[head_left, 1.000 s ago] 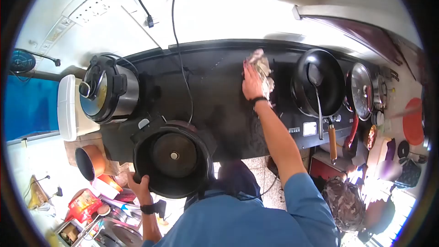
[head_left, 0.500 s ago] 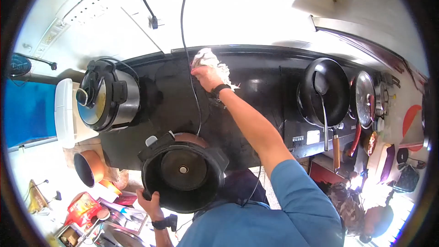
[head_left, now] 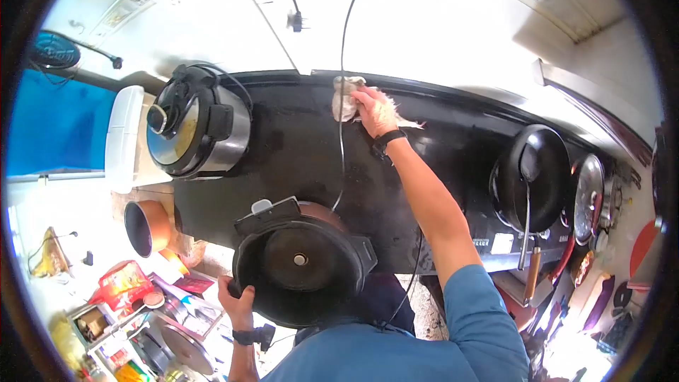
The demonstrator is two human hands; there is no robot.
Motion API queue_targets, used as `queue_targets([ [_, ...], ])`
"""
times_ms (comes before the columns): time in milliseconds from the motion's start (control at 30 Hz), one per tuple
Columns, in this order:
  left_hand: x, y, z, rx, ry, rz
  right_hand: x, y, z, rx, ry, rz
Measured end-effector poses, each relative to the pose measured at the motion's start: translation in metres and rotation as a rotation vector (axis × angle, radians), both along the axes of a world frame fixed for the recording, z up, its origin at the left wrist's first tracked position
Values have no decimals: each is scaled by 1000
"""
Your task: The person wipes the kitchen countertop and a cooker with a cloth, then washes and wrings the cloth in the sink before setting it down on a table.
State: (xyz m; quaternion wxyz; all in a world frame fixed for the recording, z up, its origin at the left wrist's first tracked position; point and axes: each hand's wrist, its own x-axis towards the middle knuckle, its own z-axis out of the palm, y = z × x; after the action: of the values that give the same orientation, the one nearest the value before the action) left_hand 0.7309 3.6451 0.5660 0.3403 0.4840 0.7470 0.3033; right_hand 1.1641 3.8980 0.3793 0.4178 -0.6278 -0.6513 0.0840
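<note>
Now the right hand (head_left: 378, 114) is sweeping leftward to the black cord (head_left: 344, 163), closed on a crumpled off-white cloth (head_left: 349, 106) wiping the black worktop (head_left: 283, 141), while the left hand (head_left: 238, 305) is gripping a round black cooker body (head_left: 304, 305).

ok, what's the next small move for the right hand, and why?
Probably slide the cloth clear of the cord: the right hand has it at the counter's back, where the cord crosses it in view, and that cord runs down towards the open pot the left hand grips.
</note>
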Motion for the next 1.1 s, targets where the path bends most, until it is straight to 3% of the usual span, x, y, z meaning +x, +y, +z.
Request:
queue_targets([
  [33,-3,-1,-1,8,4,15,-14,10,17,8,4,15],
  [100,-8,-4,-5,-44,58,0,-43,26,45,-120,699,349],
  [167,-11,-4,-8,-34,19,14,-60,43,32,137,-201,308],
  [233,-10,-4,-6,-75,61,6,-77,48,13,65,-421,344],
  [367,-2,0,3,-76,13,45,-87,71,6,-125,-350,293],
  [467,-3,0,3,-83,19,50,-89,81,39,-589,354,451],
  [500,-5,-2,0,-81,17,64,-94,85,47,-591,348,465],
  [567,-9,-6,-3,-110,33,50,-101,89,48,-469,404,502],
  [600,-10,-7,-4,-110,38,56,-105,96,34,-226,129,428],
  [633,-9,-6,-2,-118,44,61,-111,97,35,-225,135,433],
  [700,-7,-4,0,-129,55,66,-123,97,36,159,-113,498],
  [833,-4,-6,3,-115,83,57,-131,65,17,110,-392,678],
  [900,-2,-4,1,-95,80,66,-134,69,-7,94,-301,640],
  [1000,-5,-2,0,-94,22,63,-130,78,5,-49,-103,773],
  [1033,-6,-2,-1,-98,32,60,-130,90,23,-513,124,865],
  [1100,-3,-4,-1,-107,40,60,-131,97,24,62,82,665],
])
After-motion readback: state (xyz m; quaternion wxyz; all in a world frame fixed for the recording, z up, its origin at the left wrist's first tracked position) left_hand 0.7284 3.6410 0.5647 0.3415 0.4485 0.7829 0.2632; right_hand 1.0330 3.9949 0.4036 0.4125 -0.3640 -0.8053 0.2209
